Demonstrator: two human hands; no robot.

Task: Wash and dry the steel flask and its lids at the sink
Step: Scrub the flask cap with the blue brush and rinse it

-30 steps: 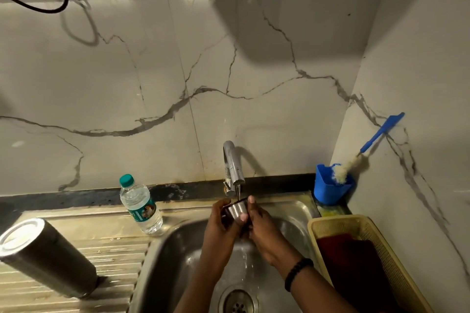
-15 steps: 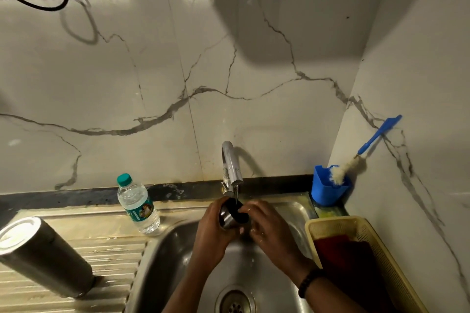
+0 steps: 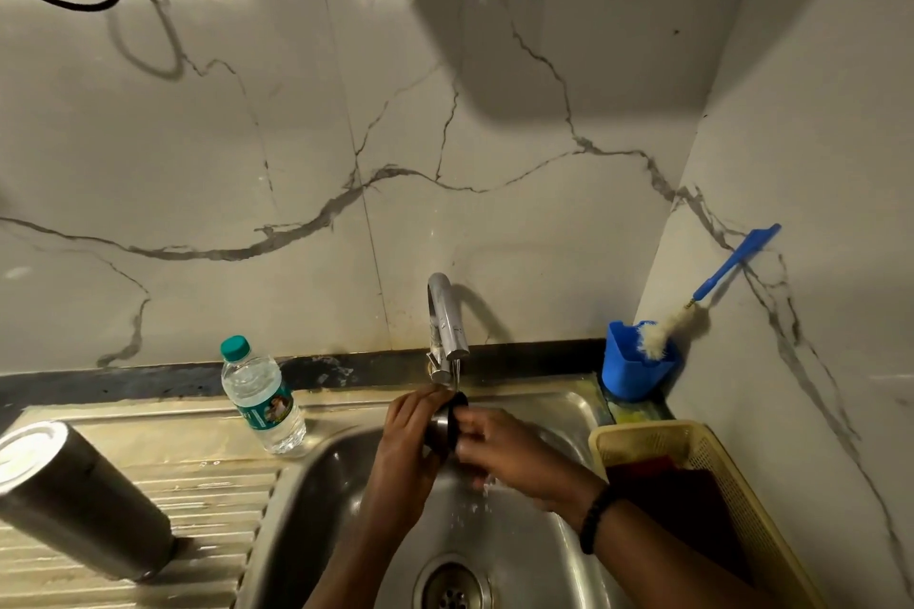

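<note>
Left hand [image 3: 408, 435] grips the small round steel lid [image 3: 443, 426] under the chrome tap [image 3: 447, 326], its open mouth turned rightward toward the right hand [image 3: 499, 448], whose fingers pinch its rim.

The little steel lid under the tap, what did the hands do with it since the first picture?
The small steel flask lid was turned: a second ago its open end faced up under the chrome tap, now it lies sideways. The left hand still grips it; the right hand shifted to rub its dark end. The tall steel flask and clear water bottle stayed put.
</note>
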